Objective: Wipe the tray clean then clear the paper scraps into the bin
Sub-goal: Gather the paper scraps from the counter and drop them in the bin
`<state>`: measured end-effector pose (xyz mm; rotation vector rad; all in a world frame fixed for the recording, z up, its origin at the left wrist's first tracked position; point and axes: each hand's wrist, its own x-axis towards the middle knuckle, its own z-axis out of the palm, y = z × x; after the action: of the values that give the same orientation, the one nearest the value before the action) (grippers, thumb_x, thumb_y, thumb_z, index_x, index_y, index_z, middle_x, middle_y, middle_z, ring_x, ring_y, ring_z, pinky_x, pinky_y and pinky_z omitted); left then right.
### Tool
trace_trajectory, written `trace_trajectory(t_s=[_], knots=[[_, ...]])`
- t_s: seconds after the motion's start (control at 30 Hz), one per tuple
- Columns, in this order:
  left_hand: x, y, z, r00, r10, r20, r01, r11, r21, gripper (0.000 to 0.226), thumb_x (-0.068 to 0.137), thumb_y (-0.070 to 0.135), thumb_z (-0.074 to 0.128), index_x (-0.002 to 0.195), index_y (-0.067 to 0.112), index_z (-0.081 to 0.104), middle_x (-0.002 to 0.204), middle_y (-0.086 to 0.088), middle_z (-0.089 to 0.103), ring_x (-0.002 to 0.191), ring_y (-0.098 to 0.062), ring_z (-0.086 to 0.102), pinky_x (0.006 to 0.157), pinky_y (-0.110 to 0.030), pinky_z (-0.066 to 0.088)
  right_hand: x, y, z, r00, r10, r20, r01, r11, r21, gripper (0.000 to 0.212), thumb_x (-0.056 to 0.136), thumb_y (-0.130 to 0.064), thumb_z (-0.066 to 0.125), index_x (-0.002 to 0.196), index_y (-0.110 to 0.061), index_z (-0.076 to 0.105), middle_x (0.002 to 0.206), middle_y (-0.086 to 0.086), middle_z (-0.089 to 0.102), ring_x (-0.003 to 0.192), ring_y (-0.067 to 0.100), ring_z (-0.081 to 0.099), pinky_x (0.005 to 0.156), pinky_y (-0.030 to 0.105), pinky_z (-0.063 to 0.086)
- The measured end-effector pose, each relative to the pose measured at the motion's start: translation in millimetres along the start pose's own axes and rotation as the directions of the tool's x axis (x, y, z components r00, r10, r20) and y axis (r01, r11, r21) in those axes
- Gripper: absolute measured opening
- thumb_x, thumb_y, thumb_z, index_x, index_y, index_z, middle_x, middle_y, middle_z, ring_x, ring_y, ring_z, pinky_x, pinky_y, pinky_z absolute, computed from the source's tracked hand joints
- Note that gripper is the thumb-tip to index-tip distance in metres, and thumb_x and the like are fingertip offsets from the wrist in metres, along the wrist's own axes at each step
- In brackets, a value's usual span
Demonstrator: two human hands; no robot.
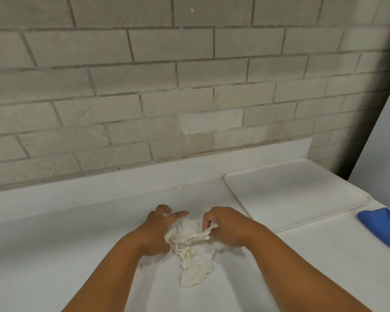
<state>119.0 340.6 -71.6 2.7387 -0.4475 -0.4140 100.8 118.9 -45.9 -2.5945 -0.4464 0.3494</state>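
**Counter, left to right**

Your left hand [158, 224]: fingers spread flat, pressing the crumpled paper scraps [190, 246] mid-counter. Your right hand [221, 224]: fingers curled, pinching the scraps' upper edge. White tray [302, 194]: right of them, by the wall. Blue cloth [385, 226]: right edge.

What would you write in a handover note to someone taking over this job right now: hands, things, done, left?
Left hand: open, fingers spread on the counter, against the paper.
Right hand: fingers pinching the crumpled paper.
Tray: on the counter to the right, looks clean.
One small scrap lies near the back edge.
Blue cloth: right of the tray.
Left: gather the paper and scrap, bin them. No bin in view.
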Motion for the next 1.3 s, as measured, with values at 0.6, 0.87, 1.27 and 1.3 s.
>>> trace_trajectory(t_s=[0.6,0.87,1.27,1.3], knots=[[94,1,-19,0.993,-0.06,-0.097,0.061,0.998,0.002,0.06,0.091,0.008,0.042,0.147,0.022,0.026,0.158,0.004,0.013,0.144,-0.021,0.016,0.116,-0.03,0.018,-34,-7,53,1.0,0.005,0.018,-0.001,0.983,-0.181,0.08,0.077,-0.056,0.064,0.145,-0.041,0.026,0.147,-0.014,0.028,0.133,0.019,0.022,0.108,0.043,0.026],[139,-17,-6,0.972,-0.071,-0.223,0.096,0.99,0.103,0.046,0.095,0.01,0.039,0.14,0.018,0.042,0.149,0.001,0.033,0.135,-0.023,0.032,0.112,-0.036,0.029,-29,7,48,0.995,-0.056,-0.086,0.04,0.983,-0.181,0.058,0.086,-0.049,0.057,0.14,-0.047,0.035,0.149,-0.013,0.028,0.131,0.018,0.023,0.105,0.04,0.026],[103,-13,-11,0.988,0.101,-0.119,-0.098,0.995,0.028,0.039,0.086,0.001,0.044,0.107,0.024,0.067,0.111,-0.001,0.057,0.104,-0.018,0.054,0.084,-0.02,0.037,18,0,59,0.978,-0.142,-0.155,0.104,0.968,-0.23,0.035,0.093,-0.025,0.051,0.125,-0.036,0.06,0.126,-0.006,0.056,0.112,0.02,0.044,0.089,0.035,0.043],[98,-10,-13,0.995,0.078,-0.065,-0.077,0.997,0.016,0.04,0.087,0.002,0.042,0.109,0.027,0.066,0.112,0.0,0.055,0.106,-0.018,0.053,0.085,-0.021,0.038,19,-3,58,0.979,-0.141,-0.147,0.102,0.965,-0.242,0.036,0.093,-0.024,0.051,0.125,-0.036,0.059,0.127,-0.006,0.055,0.114,0.021,0.044,0.089,0.036,0.042]])
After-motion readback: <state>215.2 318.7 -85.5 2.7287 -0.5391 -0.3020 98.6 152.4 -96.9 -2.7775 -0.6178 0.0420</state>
